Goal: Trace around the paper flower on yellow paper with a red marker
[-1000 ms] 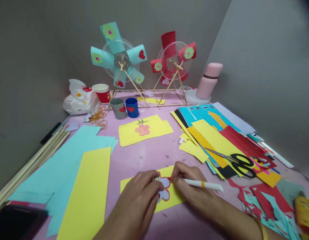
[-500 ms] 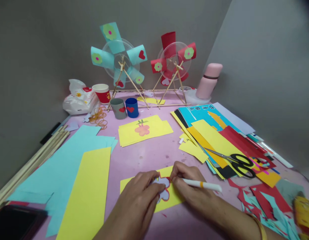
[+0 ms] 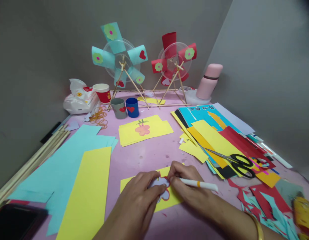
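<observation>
Before me a yellow sheet (image 3: 126, 182) lies on the pink tabletop. On it rests a pale lilac paper flower cutout (image 3: 164, 194) with a red line around its edge. My left hand (image 3: 142, 196) pinches and presses the cutout against the sheet, its fingertips covering part of the petals. My right hand (image 3: 185, 183) grips a white marker (image 3: 201, 185) with an orange band, its tip by the flower's upper right edge and partly hidden by the fingers. Beyond, a yellow card (image 3: 127, 135) bears a coloured pink flower drawing.
Scissors (image 3: 230, 158) lie on stacked coloured paper to the right, above red and blue scraps (image 3: 269, 203). Blue sheets (image 3: 72, 163), wooden sticks (image 3: 42, 156) and a phone (image 3: 19, 221) are at left. Two paper Ferris wheels (image 3: 123, 63), cups (image 3: 132, 108) and a pink bottle (image 3: 209, 81) stand behind.
My right hand and the marker have shifted slightly left along the flower's upper edge. My left hand stays on the cutout.
</observation>
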Motion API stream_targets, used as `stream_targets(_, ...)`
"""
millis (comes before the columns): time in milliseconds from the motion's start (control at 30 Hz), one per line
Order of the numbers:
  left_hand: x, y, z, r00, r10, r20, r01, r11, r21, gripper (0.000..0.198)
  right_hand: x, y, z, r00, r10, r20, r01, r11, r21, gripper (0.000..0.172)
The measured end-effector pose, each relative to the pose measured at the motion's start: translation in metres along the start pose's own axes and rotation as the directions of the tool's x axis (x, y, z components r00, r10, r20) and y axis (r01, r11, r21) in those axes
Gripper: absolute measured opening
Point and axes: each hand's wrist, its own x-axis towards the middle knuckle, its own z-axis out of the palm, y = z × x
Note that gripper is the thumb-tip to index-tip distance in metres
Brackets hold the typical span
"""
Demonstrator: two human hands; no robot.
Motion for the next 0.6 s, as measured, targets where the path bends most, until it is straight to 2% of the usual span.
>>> stream_targets(167, 0.0006, 0.0, 0.0009, 1.0, -0.017, 0.005, 0.017, 1.0, -0.011, 0.026, 0.0011, -0.0025, 0.0011, 1.0, -0.007, 0.011, 0.007, 1.0, 0.01, 0.015)
stream_targets(333, 0.0007, 0.0003, 0.0012, 1.0, -0.024, 0.004, 0.024, 1.0, -0.012, 0.027, 0.0027, -0.0048, 0.0018, 0.998, -0.035, 0.053, 0.029, 0.995, 0.098, 0.016)
stream_targets(600, 0.0025, 0.0016, -0.0015, 0.999, -0.035, 0.015, 0.035, 0.999, -0.02, 0.025, 0.0043, -0.0081, 0.0029, 0.998, -0.029, 0.062, 0.022, 0.994, 0.111, 0.017)
